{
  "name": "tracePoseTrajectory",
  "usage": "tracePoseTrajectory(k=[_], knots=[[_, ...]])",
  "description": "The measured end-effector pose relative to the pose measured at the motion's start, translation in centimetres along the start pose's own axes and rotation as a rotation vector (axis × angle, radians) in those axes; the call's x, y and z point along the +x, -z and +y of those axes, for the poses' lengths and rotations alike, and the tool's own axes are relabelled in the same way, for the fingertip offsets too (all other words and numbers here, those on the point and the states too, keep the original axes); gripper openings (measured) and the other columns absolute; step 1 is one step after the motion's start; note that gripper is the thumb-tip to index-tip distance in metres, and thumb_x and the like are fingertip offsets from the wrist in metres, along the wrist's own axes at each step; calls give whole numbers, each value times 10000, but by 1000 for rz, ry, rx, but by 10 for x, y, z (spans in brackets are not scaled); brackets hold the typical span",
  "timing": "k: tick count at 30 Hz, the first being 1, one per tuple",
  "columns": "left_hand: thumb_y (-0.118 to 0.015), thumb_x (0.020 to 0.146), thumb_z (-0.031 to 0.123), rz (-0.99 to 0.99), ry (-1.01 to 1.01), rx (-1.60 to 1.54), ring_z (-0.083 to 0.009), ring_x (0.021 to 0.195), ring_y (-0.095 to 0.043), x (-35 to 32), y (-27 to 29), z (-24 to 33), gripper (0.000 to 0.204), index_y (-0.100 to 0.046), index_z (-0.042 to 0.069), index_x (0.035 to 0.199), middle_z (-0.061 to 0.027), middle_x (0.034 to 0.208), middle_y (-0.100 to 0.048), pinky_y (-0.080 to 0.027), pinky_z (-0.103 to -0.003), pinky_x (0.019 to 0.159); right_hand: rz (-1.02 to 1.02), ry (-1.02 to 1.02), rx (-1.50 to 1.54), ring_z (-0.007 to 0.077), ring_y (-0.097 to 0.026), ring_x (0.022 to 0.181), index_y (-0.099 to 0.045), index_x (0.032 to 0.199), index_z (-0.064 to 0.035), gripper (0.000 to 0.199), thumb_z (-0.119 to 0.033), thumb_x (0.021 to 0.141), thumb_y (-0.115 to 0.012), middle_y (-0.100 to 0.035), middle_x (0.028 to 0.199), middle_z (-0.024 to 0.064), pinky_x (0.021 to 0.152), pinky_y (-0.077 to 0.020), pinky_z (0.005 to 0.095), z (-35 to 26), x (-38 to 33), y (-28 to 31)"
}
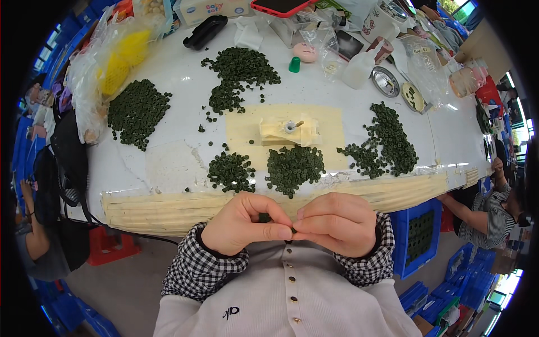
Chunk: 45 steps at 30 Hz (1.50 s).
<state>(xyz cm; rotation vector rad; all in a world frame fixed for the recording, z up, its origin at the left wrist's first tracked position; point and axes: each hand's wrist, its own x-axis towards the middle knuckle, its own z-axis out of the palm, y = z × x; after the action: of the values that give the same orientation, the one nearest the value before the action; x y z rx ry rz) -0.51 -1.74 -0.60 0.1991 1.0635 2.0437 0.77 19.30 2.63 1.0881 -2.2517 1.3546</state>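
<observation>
My left hand (241, 222) and my right hand (339, 222) meet at the fingertips just in front of the table edge. Both are closed in a pinch on one tiny dark green part (293, 230), mostly hidden by the fingers. Another dark green piece (264, 217) shows inside the curl of my left hand. Beyond the hands lie a pile of small dark green rings (295, 168) and a smaller pile of rings (231, 171) to its left. Behind them a tape-wrapped block (275, 130) with an upright pin (298, 124) sits on yellow tape.
More dark green piles lie at the far left (139, 112), at the back (241, 67) and at the right (393, 137). A green thimble-like cap (294, 64), round metal tin (385, 82) and plastic bags stand behind. A blue crate (415, 238) is below right; other people sit at both sides.
</observation>
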Motion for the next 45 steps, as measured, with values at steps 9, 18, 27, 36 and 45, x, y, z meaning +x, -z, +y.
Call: tracePoseTrajectory(k=[9, 18, 27, 36, 45], knots=[[-662, 843, 25, 143, -113, 321, -25, 676, -522, -5, -7, 7, 85, -693, -19, 908, -36, 821, -690, -404, -180, 600, -36, 21, -150, 193, -626, 664, -641, 840, -5, 192, -60, 690, -748, -614, 778, 67, 548, -508, 280, -1, 2, 2], [-655, 838, 3, 235, -181, 282, -1, 597, -412, -3, -12, 2, 83, -676, -35, 910, 27, 737, -619, -349, -169, 545, 68, -303, 149, 186, -638, 694, -660, 903, 15, 163, 40, 746, -692, -640, 828, 107, 603, -510, 251, 1, -4, -8], [-640, 834, -11, 300, -249, 370, 6, 586, -400, -4, -13, -2, 63, -663, -35, 888, 35, 730, -599, -335, -171, 524, 167, -554, 471, 133, -645, 762, -647, 892, 24, 114, 47, 780, -656, -638, 856, 95, 683, -530, 238, 1, -12, -25], [-642, 834, -4, 470, -299, 518, 9, 553, -339, -9, -7, 12, 79, -671, -27, 903, 89, 607, -446, -292, -172, 508, 287, -607, 209, 135, -629, 711, -655, 866, 24, 88, 22, 783, -685, -635, 805, 88, 648, -510, 241, 7, -8, -16], [-667, 820, 1, 864, -413, 798, 5, 524, -266, -16, 16, 24, 79, -678, -24, 894, 103, 553, -299, -232, -177, 493, 40, -391, -296, 253, -518, 744, -643, 772, -28, 125, -17, 681, -729, -570, 737, 80, 664, -433, 340, 19, -10, -12]])
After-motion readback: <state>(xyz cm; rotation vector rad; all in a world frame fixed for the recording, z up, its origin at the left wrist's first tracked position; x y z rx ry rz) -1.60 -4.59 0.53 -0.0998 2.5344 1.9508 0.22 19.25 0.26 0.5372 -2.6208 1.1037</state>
